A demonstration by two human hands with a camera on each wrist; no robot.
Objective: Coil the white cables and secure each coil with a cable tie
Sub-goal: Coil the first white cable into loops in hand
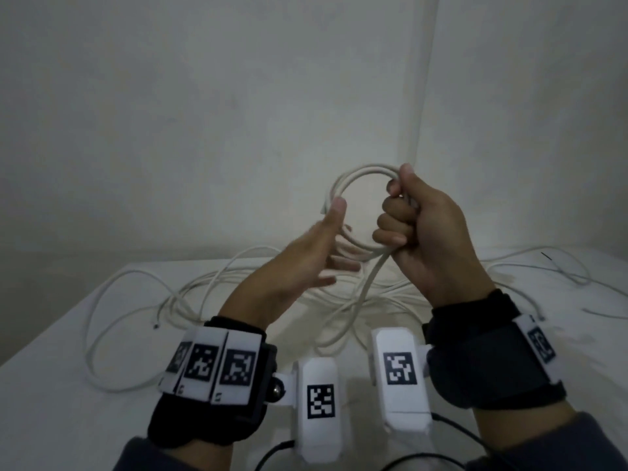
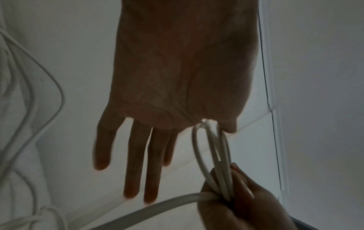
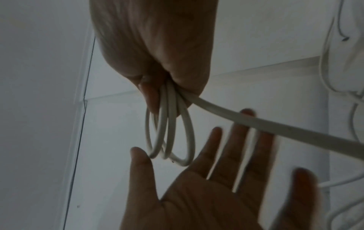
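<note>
My right hand (image 1: pixel 404 215) is a fist gripping a small coil of white cable (image 1: pixel 353 178) held upright above the table. The same coil (image 3: pixel 169 133) hangs in several loops out of the fist (image 3: pixel 157 74). The cable's loose tail (image 1: pixel 370 283) runs down from the fist to the table. My left hand (image 1: pixel 326 253) is open, fingers spread, just left of the coil, its thumb by the coil's left edge. In the left wrist view the coil (image 2: pixel 212 155) sits between that thumb and the right hand (image 2: pixel 236 199). The left hand (image 3: pixel 226 179) holds nothing.
More white cables (image 1: pixel 136 300) lie tangled across the white table (image 1: pixel 51 402), with others at the far right (image 1: pixel 543 263). A white wall corner (image 1: pixel 421 113) rises behind. Black wires (image 1: pixel 452 423) trail from the wrist cameras near the front edge.
</note>
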